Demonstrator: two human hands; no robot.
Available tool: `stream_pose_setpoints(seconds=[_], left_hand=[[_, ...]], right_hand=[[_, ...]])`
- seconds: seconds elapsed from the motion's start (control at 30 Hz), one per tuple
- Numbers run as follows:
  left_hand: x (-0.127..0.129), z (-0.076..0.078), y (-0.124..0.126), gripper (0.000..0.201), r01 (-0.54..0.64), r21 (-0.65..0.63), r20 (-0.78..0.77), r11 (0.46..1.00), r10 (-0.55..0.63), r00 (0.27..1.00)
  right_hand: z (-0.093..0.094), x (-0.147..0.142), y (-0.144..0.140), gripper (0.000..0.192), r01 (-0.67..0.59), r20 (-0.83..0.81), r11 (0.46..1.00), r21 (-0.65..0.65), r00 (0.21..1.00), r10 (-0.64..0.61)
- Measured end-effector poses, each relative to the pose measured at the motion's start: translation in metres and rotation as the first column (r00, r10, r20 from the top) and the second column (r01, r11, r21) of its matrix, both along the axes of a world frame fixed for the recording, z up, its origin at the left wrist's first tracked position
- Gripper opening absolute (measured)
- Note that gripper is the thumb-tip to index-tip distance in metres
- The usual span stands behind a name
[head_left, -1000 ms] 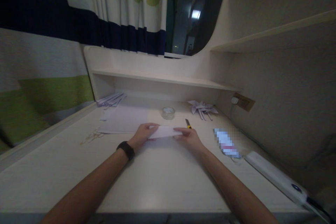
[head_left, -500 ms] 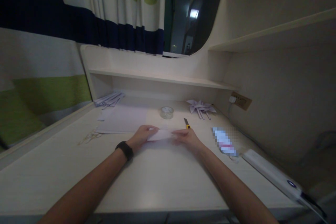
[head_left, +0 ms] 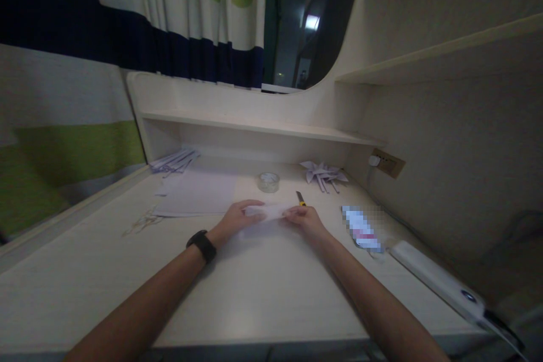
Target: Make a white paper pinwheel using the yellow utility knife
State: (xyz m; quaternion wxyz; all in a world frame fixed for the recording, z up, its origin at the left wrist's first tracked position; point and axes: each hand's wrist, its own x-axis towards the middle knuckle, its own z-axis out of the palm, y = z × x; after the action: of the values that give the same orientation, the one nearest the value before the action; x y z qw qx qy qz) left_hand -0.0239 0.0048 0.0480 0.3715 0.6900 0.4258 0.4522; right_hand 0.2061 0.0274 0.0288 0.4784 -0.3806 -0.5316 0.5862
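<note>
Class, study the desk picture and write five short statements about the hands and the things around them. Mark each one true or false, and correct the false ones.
1. Both hands hold the same white paper strip. True: the left hand grips one end and the right hand the other.
2. The roll of clear tape lies in front of the hands, near the desk's front edge. False: it stands beyond the hands, toward the shelf.
3. A black wristband is on the left wrist. True.
4. The yellow-handled cutter is held in the right hand. False: it lies on the desk just beyond that hand.
5. Folded paper shapes lie at the back right of the desk. True.
</note>
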Motion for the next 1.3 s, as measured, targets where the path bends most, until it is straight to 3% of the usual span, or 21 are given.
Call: stream_pose_setpoints(seconds=[0.1, 0.23, 0.3, 0.53, 0.67, 0.87, 1.07, 1.3], left_hand=[[0.003, -0.002, 0.001, 0.045, -0.005, 0.149, -0.070, 0.989, 0.016, 0.997], [0.006, -0.006, 0.003, 0.018, -0.085, 0.255, -0.118, 0.963, 0.119, 0.986], [0.007, -0.007, 0.002, 0.010, -0.113, 0.246, -0.113, 0.963, 0.144, 0.983], [0.010, -0.008, -0.002, 0.012, -0.115, 0.200, -0.091, 0.973, 0.135, 0.987], [0.007, -0.003, -0.003, 0.020, -0.036, 0.220, -0.183, 0.975, 0.078, 0.980], [0.005, 0.010, -0.009, 0.031, -0.005, 0.125, -0.332, 0.992, 0.047, 0.942], [0.012, 0.003, -0.013, 0.028, 0.019, 0.113, -0.327, 0.993, 0.019, 0.945], [0.020, -0.003, -0.015, 0.037, -0.004, 0.069, -0.188, 0.998, 0.017, 0.982]], right_hand=[[-0.001, -0.001, 0.000, 0.034, 0.029, -0.047, 0.999, -0.023, 0.998, -0.030], [-0.001, -0.002, 0.000, 0.034, 0.056, -0.084, 0.998, -0.007, 0.995, -0.057], [-0.001, -0.003, 0.000, 0.033, 0.055, -0.093, 0.998, -0.006, 0.994, -0.055], [0.000, -0.006, -0.001, 0.033, 0.124, -0.111, 0.991, 0.047, 0.987, -0.118], [0.002, -0.005, -0.002, 0.032, 0.069, -0.082, 0.996, 0.057, 0.995, -0.064], [0.003, -0.005, -0.005, 0.032, -0.013, 0.038, 0.994, 0.110, 0.999, 0.008], [0.007, -0.009, -0.010, 0.033, -0.035, 0.108, 0.984, 0.177, 0.994, 0.016], [0.012, -0.016, -0.015, 0.052, 0.049, -0.010, 0.980, 0.192, 0.999, -0.048]])
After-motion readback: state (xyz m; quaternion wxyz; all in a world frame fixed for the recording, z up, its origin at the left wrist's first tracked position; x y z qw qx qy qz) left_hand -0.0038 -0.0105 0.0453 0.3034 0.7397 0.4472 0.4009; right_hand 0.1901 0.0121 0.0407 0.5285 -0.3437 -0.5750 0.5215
